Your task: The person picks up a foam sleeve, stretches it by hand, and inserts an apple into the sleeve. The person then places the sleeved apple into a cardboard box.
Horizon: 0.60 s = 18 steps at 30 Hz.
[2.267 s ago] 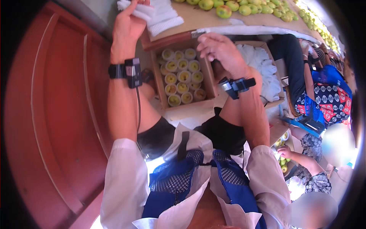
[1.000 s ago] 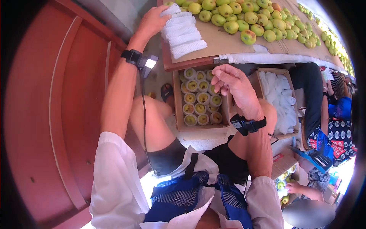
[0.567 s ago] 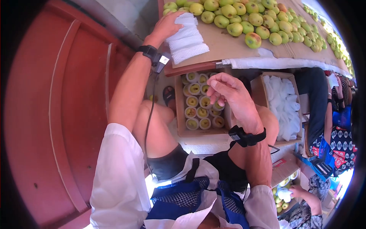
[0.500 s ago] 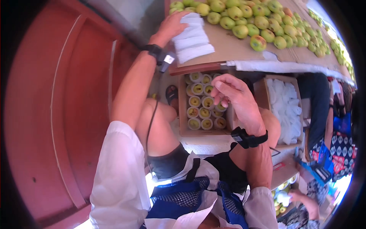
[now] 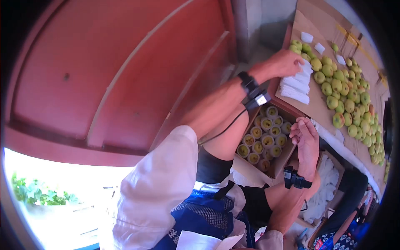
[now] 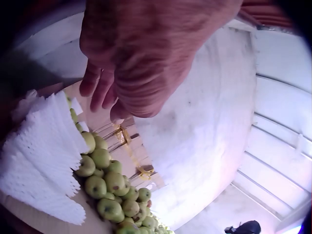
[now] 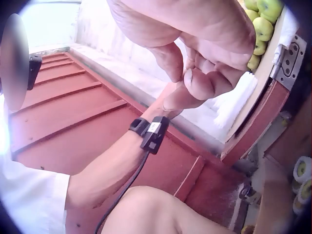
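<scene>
My left hand [image 5: 287, 64] is over the far end of a row of white foam net sleeves [image 5: 296, 85] on the cardboard-covered table. In the left wrist view its fingers [image 6: 100, 90] hang loosely, with the foam sleeves below and to the left, and no sleeve shows in its grasp. My right hand [image 5: 306, 137] hovers above the right side of a cardboard box of net-wrapped apples [image 5: 266, 143]. Its fingers curl loosely around nothing, as the right wrist view also shows. Many loose green apples [image 5: 343, 89] lie right beside the sleeves.
A second box holds white foam nets [image 5: 325, 191] to the right of my knee. A red panelled door [image 5: 125, 75] stands close on my left. The table's red edge [image 7: 261, 119] has a metal hinge [image 7: 292, 58]. Another person's dark-clothed leg [image 5: 348, 196] is at the right.
The head view has turned left, so the table has swung to the right. My left hand, which held a foam sleeve earlier, now hangs over the row. The right hand keeps its loose pose.
</scene>
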Tool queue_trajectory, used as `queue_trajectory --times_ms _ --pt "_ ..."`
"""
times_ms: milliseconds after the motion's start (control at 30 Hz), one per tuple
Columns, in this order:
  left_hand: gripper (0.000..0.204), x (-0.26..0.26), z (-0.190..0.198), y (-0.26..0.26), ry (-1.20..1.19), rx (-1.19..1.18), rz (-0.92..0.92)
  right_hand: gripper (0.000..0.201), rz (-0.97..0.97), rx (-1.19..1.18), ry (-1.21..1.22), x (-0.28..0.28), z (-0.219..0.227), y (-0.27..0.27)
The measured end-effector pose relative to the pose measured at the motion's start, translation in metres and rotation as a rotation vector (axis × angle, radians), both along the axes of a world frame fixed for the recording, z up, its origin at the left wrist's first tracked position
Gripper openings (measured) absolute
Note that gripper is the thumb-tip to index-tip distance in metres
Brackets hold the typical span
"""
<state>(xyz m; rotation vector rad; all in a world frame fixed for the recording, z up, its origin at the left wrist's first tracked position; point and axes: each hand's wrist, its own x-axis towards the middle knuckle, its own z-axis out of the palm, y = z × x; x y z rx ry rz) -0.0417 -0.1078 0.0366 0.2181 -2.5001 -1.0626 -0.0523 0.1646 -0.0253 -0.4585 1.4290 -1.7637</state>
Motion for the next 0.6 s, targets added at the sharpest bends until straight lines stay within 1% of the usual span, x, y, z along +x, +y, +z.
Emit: queue_trajectory --times_ms 67,100,133,200,233,267,300,367,400,500,533,600 --pt "0.028 0.042 0.010 0.007 -0.147 0.059 -0.204 0.016 0.000 -0.025 -0.013 -0.001 -0.001 -0.001" --pt "0.028 0.073 0.024 0.021 -0.316 0.116 -0.178 0.016 -0.001 -0.038 -0.019 -0.003 -0.003 -0.001" --pt "0.032 0.097 0.016 0.026 -0.233 -0.049 -0.222 0.018 -0.004 -0.051 -0.016 -0.004 -0.005 0.000" --pt "0.043 0.150 0.017 0.045 -0.326 -0.135 -0.148 0.018 -0.014 -0.068 -0.026 -0.005 -0.005 0.003" --pt "0.045 0.170 0.005 0.054 -0.348 -0.258 -0.067 0.017 -0.016 -0.076 -0.032 -0.005 -0.004 0.004" --pt "0.039 0.181 -0.029 0.055 -0.253 -0.297 0.016 0.018 -0.017 -0.082 -0.040 -0.007 -0.006 0.005" --pt "0.039 0.189 -0.045 0.055 -0.302 -0.266 0.064 0.018 -0.010 -0.101 -0.048 -0.009 -0.005 0.006" --pt "0.038 0.196 -0.060 0.053 -0.393 -0.195 0.150 0.018 -0.005 -0.136 -0.061 -0.010 -0.001 0.009" --pt "0.037 0.200 -0.059 0.050 -0.366 -0.222 0.135 0.020 0.004 -0.134 -0.045 -0.011 0.006 0.012" --pt "0.041 0.196 -0.061 0.035 -0.474 -0.111 0.075 0.021 -0.026 -0.186 0.007 -0.010 0.029 0.027" --pt "0.043 0.196 -0.063 0.026 -0.465 -0.026 0.031 0.021 -0.037 -0.205 0.033 -0.006 0.040 0.034" --pt "0.048 0.196 -0.070 0.011 -0.445 0.141 -0.064 0.018 -0.069 -0.151 0.183 0.003 0.061 0.050"
